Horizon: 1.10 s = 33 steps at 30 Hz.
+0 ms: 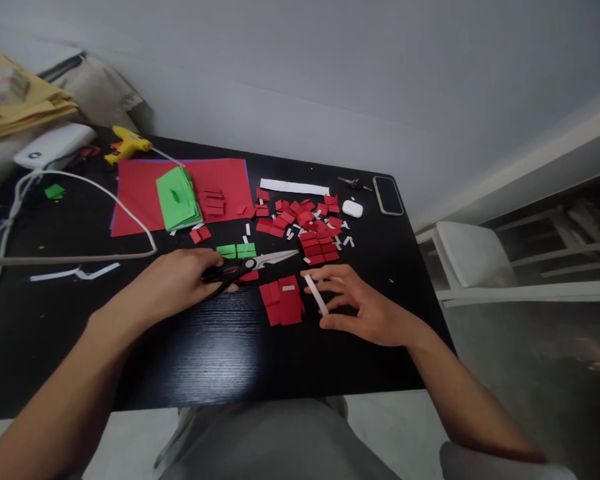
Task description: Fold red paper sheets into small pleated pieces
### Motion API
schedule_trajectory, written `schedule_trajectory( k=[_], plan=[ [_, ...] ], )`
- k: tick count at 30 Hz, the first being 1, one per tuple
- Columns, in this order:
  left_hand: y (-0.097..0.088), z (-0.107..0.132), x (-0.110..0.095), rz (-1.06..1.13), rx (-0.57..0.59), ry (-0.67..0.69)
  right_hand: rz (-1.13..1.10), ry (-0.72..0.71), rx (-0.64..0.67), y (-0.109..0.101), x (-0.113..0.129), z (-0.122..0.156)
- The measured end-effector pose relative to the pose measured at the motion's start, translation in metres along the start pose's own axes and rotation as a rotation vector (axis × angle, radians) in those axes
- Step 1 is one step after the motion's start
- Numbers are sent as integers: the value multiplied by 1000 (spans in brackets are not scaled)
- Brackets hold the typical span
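The left hand (197, 270), left of the middle of the frame, is wrapped around the black, smooth handles of the scissors (275, 258), whose flat metal blades taper to a narrow tip. The right hand (363, 307), right of the middle, holds a narrow white strip (316, 295) lengthwise between thumb and fingertip, the other fingers loosely spread and bent.

The scissors lie near the centre of the frame; their long axis runs almost level, rising slightly, with the blades pointing right. The strip, just below and right of the blade tip, is straight and thin-edged, its long axis slanting steeply from upper left to lower right.

Between the hands, at lower centre, flat matte red rectangles (283, 303) overlap, one bearing a small white piece (289, 288) near its top edge. Beside the scissors sit creased green pieces (246, 250). Right of centre, many folded red pieces (320, 245) form a loose heap with sharp creases, mixed with white scraps. A longer white strip (295, 187) lies above them.

At upper left, a thick green stack (177, 200) rests on a broad red sheet (135, 193), near a yellow plastic glue gun (127, 143). At upper right, a dark-screened phone (389, 195) with rounded corners lies on the glossy, fine-grained black table (380, 363).
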<state>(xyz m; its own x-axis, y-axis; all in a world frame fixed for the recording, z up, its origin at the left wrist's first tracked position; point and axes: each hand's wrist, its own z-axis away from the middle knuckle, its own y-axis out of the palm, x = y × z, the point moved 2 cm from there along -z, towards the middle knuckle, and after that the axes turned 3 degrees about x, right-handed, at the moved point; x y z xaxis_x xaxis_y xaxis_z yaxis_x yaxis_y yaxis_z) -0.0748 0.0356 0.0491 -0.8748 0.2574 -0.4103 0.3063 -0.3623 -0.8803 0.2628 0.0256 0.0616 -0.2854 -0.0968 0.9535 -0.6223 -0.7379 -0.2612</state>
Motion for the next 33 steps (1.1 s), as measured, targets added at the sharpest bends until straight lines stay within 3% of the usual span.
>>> schedule_trajectory(
  k=[6,10,14,16,19,21,23,29,33],
  plan=[
    [-6,6,15,-45,18,-105,382,131,-239,-18,-21,34],
    [-3,2,24,-107,0,-119,527,244,-255,-20,-43,44],
    [0,-1,32,-125,-25,-101,541,197,-270,-17,-45,41],
    [0,-1,32,-100,-61,-71,392,113,-369,-14,-39,36],
    [-1,-1,30,-69,-85,-49,-125,-40,-473,-7,-28,26],
    [-2,-2,30,-65,-75,-55,-440,-79,-396,1,-21,18],
    [-2,-4,34,-62,-64,-56,-610,-87,-308,9,-15,11],
    [-5,-2,44,-13,-63,-55,-757,-117,-157,22,-9,-7],
    [-4,7,0,106,-159,50,-764,-131,-92,34,-18,-17]
  ],
)
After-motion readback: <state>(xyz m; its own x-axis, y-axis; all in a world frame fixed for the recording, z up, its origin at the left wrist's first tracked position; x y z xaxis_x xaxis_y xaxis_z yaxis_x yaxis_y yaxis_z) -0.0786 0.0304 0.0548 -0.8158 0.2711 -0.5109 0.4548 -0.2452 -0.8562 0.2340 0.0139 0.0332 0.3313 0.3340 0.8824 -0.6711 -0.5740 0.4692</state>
